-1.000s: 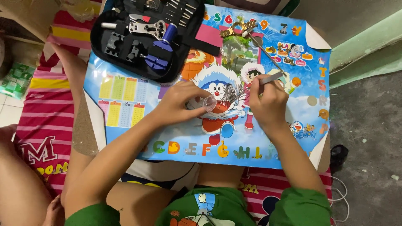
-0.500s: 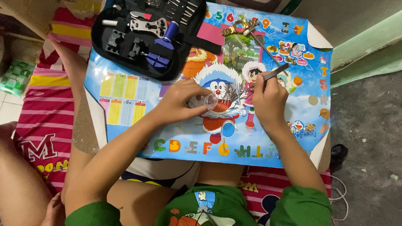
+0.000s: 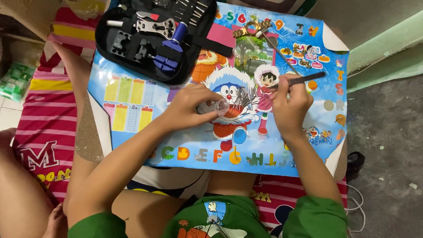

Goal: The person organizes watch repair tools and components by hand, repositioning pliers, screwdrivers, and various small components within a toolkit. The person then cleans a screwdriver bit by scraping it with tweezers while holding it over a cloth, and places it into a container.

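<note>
Two hands at work: left hand (image 3: 187, 108) pinches a small clear vial (image 3: 219, 107) over the surface (image 3: 132, 132); right hand (image 3: 288, 103) clenches a dark tweezer-like tool (image 3: 304, 79), possibly picking pins (image 3: 241, 94). Next calls for steady aim.

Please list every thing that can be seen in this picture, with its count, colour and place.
small clear tube: one, transparent, in the left hand's grip at the mat's middle
thin dark tool: one, black, in the right hand's grip
small metal pins: a loose pile, silver, on the mat between the hands
cartoon mat: one, blue with coloured letters, over the low table
tool case: one, black, open, top left on the mat
gold bracelet links: one strip, gold, top middle
striped cloth: one, pink and red, under the table at left
left hand: one, holds the tube
right hand: one, holds the tool
</note>
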